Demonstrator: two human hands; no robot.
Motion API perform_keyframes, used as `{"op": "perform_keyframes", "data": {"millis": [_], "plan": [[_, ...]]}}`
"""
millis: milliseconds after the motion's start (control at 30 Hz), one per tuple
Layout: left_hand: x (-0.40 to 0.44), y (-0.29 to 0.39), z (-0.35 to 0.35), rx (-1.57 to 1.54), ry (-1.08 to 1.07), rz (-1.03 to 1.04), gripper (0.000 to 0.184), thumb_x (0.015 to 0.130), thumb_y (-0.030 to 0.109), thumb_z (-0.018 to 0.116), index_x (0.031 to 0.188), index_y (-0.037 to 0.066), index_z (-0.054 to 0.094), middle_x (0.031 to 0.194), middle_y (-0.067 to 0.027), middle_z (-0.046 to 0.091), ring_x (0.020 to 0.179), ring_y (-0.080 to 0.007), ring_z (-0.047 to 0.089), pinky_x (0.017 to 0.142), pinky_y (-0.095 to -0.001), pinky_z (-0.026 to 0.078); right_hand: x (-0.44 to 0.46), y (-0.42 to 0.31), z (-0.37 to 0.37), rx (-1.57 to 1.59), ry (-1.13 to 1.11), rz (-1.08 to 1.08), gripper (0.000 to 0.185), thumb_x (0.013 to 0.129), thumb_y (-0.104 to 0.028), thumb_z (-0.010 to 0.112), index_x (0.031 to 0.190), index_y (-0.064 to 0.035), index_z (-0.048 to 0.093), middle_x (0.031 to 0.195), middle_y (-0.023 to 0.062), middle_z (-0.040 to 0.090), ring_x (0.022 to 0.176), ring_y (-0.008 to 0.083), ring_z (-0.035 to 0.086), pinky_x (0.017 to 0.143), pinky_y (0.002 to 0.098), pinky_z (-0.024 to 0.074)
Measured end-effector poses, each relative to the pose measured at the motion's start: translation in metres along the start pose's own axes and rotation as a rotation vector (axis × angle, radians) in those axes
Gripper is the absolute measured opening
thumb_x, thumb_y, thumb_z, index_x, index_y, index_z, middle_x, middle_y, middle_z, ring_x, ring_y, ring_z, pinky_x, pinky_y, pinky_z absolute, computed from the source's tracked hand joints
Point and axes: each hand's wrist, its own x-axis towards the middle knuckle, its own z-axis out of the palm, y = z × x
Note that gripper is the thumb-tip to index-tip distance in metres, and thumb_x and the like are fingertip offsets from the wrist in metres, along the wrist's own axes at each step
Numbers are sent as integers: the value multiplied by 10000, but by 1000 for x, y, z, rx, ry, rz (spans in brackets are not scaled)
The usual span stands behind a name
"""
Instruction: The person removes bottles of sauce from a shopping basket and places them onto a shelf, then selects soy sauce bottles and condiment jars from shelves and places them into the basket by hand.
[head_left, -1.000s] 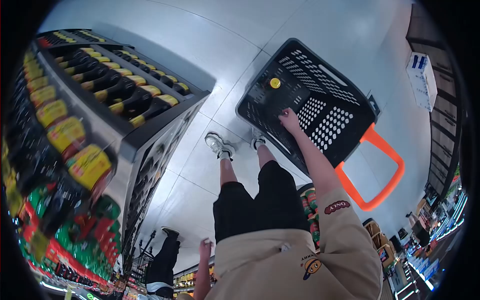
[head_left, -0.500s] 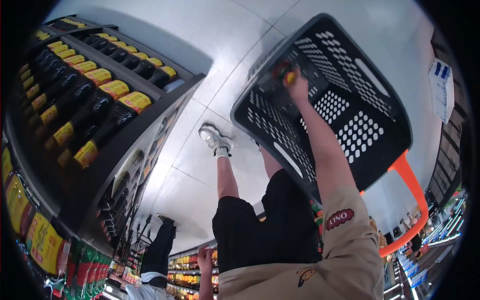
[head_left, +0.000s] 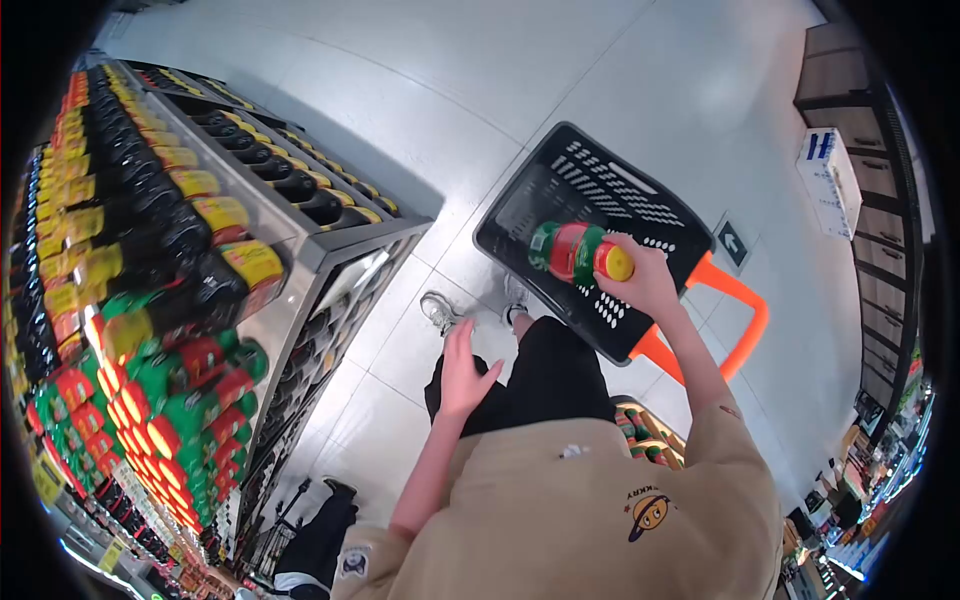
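Observation:
My right hand (head_left: 640,275) is wrapped round the neck of a green bottle (head_left: 575,253) with a red label and a yellow cap. The bottle lies tilted over the opening of a black shopping basket (head_left: 600,185) with an orange handle (head_left: 748,345). Lower down, in front of my shorts, my left hand (head_left: 463,372) is raised with its fingers stretched out and nothing in it.
Dark bottles with yellow labels (head_left: 255,262) and green-and-red bottles (head_left: 190,400) fill the shelving at left. Another person's dark-clad leg (head_left: 318,535) shows at lower left. A white box (head_left: 828,182) stands by wooden drawers at right.
My right hand has closed round the bottle inside the basket and lifted it toward me. My left hand has come up from the lower edge, fingers spread. The view has shifted.

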Motion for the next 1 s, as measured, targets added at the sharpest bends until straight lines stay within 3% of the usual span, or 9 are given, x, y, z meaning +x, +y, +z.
{"op": "perform_keyframes", "data": {"millis": [233,300,400,467,567,667,833,867,1000], "plan": [[23,99,-82,134,99,392,1089,482,374,811,1338,27,235,1321,-190,328,1206,-351,353,1018,-473,253,-29,-161,-122,43,-167,-531,441,526,-174,713,937,-61,599,761,112,623,655,274,607,603,296,492],[10,110,-113,27,110,431,1189,403,422,824,1348,32,216,1258,-182,424,1166,-328,415,1029,-491,224,-28,-195,-132,86,-183,-602,433,496,-155,694,908,-55,608,778,97,627,660,261,611,603,281,492],[-8,113,-163,-258,-108,471,1055,420,310,815,1308,36,317,1116,-144,542,1048,-315,518,957,-402,356,-10,-230,-129,333,-233,-855,416,506,-157,657,900,-40,595,782,61,621,647,204,604,627,254,482],[-17,102,-181,-566,-321,484,957,499,161,762,1322,33,290,1186,-102,493,1122,-226,468,970,-343,338,7,-242,-118,462,-399,-807,452,564,-187,650,981,-26,576,864,58,611,737,146,591,684,248,468],[-41,98,-180,-917,-232,434,955,542,101,740,1347,37,229,1288,-72,381,1189,-166,369,998,-319,290,31,-258,-77,688,-464,-724,584,639,-393,659,1029,30,554,986,101,579,902,147,555,790,272,435],[-61,100,-180,-931,-53,384,916,607,47,709,1348,46,170,1293,-78,330,1216,-176,323,1009,-327,271,54,-270,-33,666,-501,-768,601,703,-391,597,1112,40,508,997,111,580,915,156,561,804,282,441],[-71,93,-189,-703,348,271,812,646,16,697,1286,36,198,1169,-132,439,1110,-215,451,938,-346,356,47,-302,49,1300,-649,-148,506,874,-389,416,1218,-19,443,1072,128,577,938,164,589,809,313,486],[-72,91,-193,-670,411,270,782,646,11,699,1261,29,217,1137,-146,463,1070,-225,486,913,-347,381,52,-302,67,1384,-707,-115,546,903,-435,335,1236,-8,403,1128,199,536,994,271,571,857,400,471],[-80,79,-198,-722,423,192,778,642,6,699,1257,29,222,1138,-139,457,1075,-218,478,913,-343,382,28,-342,72,1632,-1022,-77,594,903,-473,240,1310,-45,299,1138,257,497,1007,421,531,787,476,497]]}}
